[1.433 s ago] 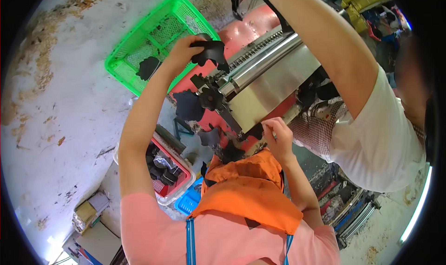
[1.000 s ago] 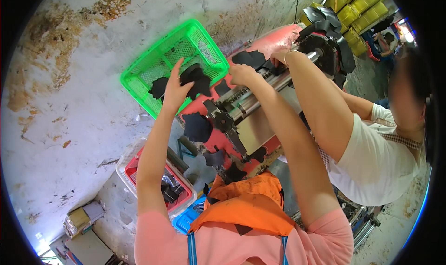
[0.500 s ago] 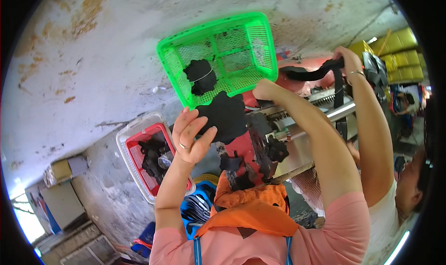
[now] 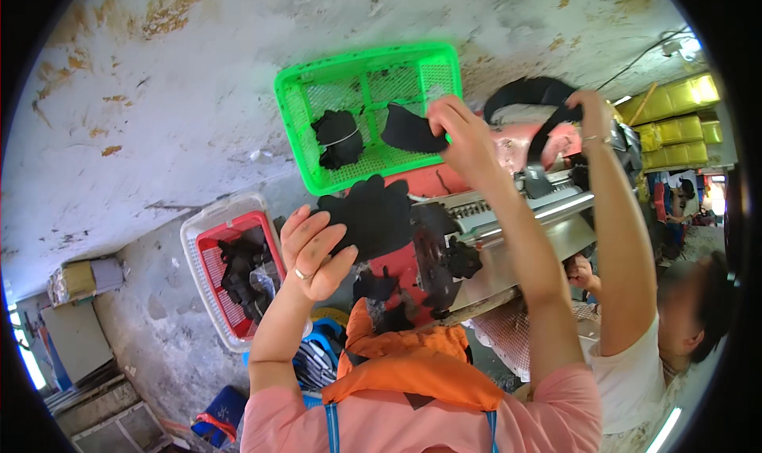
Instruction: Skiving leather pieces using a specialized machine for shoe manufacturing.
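Observation:
My left hand (image 4: 317,255) grips a black sheet piece with a scalloped edge (image 4: 369,215), held flat in front of the green basket. Whether it is one layer or a stack I cannot tell. Between the fingers of my right hand (image 4: 468,143) is a curved black piece (image 4: 413,129), raised at the basket's right side. The green plastic basket (image 4: 288,140) holds a bundle of black scalloped pieces (image 4: 340,140) tied with a pale band. Below my hands, black scraps (image 4: 375,286) lie on the red part of a machine (image 4: 399,266).
To my right a co-worker's hand (image 4: 591,118) holds up a long black strip (image 4: 528,94) over the machine's metal bed (image 4: 516,255). A red basket (image 4: 208,255) with black pieces sits inside a white one (image 4: 190,231) at left. A stained wall (image 4: 198,96) rises behind.
My right hand has moved from beside the machine toward the green basket, and the curved black piece now shows in it. The co-worker's strip has risen into a loop.

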{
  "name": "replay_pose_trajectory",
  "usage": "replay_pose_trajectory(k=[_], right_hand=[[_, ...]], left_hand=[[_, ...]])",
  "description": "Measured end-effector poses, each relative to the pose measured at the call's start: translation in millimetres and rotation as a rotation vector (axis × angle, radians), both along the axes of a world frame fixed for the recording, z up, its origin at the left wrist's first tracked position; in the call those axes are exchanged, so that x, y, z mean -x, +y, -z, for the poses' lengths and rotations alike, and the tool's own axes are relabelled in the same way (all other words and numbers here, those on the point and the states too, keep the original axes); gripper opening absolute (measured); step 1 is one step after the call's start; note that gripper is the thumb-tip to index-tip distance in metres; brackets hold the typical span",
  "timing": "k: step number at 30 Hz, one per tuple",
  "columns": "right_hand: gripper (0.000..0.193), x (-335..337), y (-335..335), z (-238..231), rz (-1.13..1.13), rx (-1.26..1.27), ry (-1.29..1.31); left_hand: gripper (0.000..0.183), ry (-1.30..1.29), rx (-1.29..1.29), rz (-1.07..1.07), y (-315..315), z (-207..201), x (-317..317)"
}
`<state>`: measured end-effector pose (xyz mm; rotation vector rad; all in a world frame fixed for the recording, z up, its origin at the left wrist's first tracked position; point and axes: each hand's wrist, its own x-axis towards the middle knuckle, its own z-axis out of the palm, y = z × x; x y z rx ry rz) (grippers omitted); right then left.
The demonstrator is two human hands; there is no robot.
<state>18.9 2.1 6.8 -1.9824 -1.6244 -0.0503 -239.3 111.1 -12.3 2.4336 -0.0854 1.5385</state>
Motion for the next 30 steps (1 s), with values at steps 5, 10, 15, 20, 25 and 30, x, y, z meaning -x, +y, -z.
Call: replay_pose_trajectory(k=[5, 10, 15, 20, 25, 30], right_hand=[[0.024, 51, -43, -47, -0.047, -0.592, -0.188], [0.022, 75, -77, -62, 0.006, -0.585, -0.311], [0.016, 116, -134, -44, 0.346, -0.498, 0.276], [0.009, 141, -209, 15, 0.806, -0.512, 1.193], [0.021, 145, -235, 52, 1.063, -0.511, 1.345], [0.035, 128, -197, 60, 1.086, -0.639, 1.271]], left_hand=[[0.021, -0.001, 0.049, 0.012, -13, -5, 8], [0.028, -0.012, 0.063, 0.092, -23, -11, 5], [0.054, 0.149, 0.823, 0.001, -22, -5, -41], [0.044, 0.412, 1.145, 0.514, 0, -4, -115], [0.027, 0.858, 0.277, 0.356, -24, 31, -179], [0.031, 1.38, 0.215, 0.857, -86, 76, -228]])
